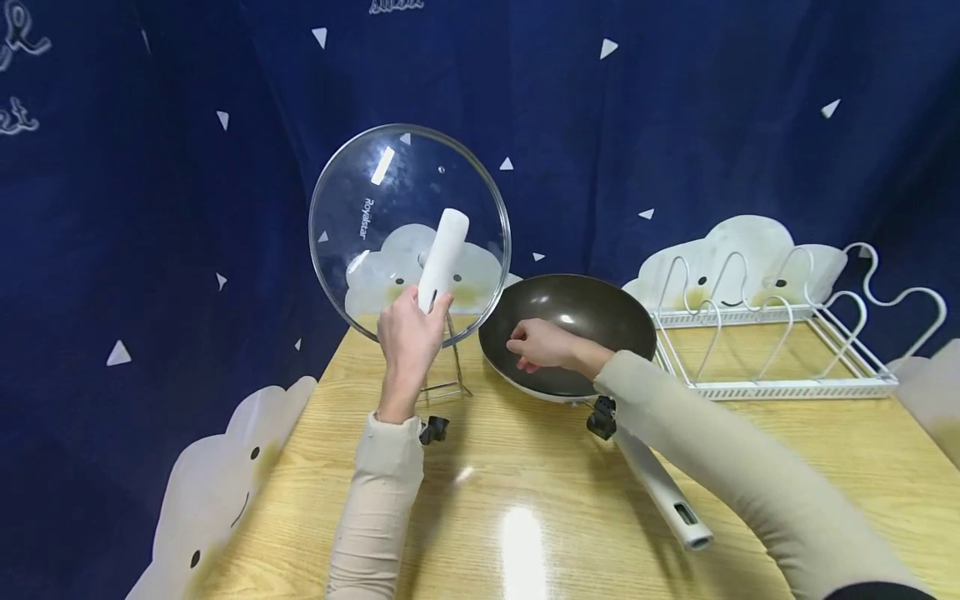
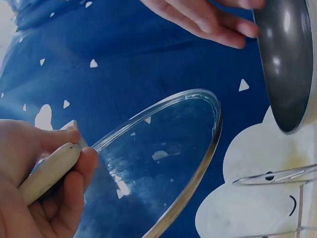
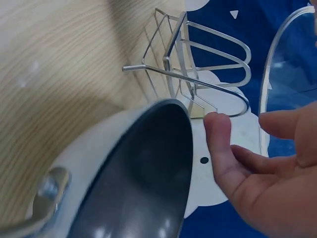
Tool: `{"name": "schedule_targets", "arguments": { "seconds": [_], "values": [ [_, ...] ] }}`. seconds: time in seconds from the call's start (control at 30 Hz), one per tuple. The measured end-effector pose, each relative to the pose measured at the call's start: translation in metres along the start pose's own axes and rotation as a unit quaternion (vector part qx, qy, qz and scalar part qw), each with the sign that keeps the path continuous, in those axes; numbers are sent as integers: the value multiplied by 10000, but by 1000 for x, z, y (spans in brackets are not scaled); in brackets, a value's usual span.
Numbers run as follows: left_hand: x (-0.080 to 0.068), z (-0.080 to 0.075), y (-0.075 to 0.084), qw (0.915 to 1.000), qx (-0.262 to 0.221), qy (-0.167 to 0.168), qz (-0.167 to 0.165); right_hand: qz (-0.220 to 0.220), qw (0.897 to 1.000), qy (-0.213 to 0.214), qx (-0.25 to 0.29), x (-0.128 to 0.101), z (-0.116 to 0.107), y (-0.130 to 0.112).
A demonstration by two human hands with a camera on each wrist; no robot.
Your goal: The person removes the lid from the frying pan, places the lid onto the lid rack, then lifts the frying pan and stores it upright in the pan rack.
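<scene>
Pale wooden tabletop (image 1: 525,492), left hand (image 1: 408,337) clamped on white handle of round glass lid (image 1: 408,229), right hand (image 1: 543,344) relaxed, fingers apart, over dark wok (image 1: 592,312) near far edge.

A light wood-grain worktop (image 1: 525,483) carries a dark wok (image 1: 570,329) with a white handle near its middle. A small wire stand (image 1: 447,379) rests just left of the wok, and a white wire rack (image 1: 780,342) sits at the far right.
</scene>
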State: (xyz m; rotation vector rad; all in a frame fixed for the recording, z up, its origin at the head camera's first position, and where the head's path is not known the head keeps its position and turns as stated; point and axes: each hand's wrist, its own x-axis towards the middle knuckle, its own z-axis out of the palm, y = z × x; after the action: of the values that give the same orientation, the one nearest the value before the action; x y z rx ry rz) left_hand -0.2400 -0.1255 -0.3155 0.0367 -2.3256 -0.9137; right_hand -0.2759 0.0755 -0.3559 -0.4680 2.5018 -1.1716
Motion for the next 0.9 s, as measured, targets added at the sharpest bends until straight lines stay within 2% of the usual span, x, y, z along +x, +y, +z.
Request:
{"name": "schedule_targets", "arguments": {
  "seconds": [0.3,0.53,0.9],
  "values": [
    [3,-12,-9,9991,81,398,-84,38,9980,227,591,26,21,0],
    [4,-17,-19,9972,60,690,-270,23,9924,269,1204,48,37,-4],
    [8,-21,-28,9934,264,1043,-402,-87,9895,556,1328,75,52,-3]
  ]
}}
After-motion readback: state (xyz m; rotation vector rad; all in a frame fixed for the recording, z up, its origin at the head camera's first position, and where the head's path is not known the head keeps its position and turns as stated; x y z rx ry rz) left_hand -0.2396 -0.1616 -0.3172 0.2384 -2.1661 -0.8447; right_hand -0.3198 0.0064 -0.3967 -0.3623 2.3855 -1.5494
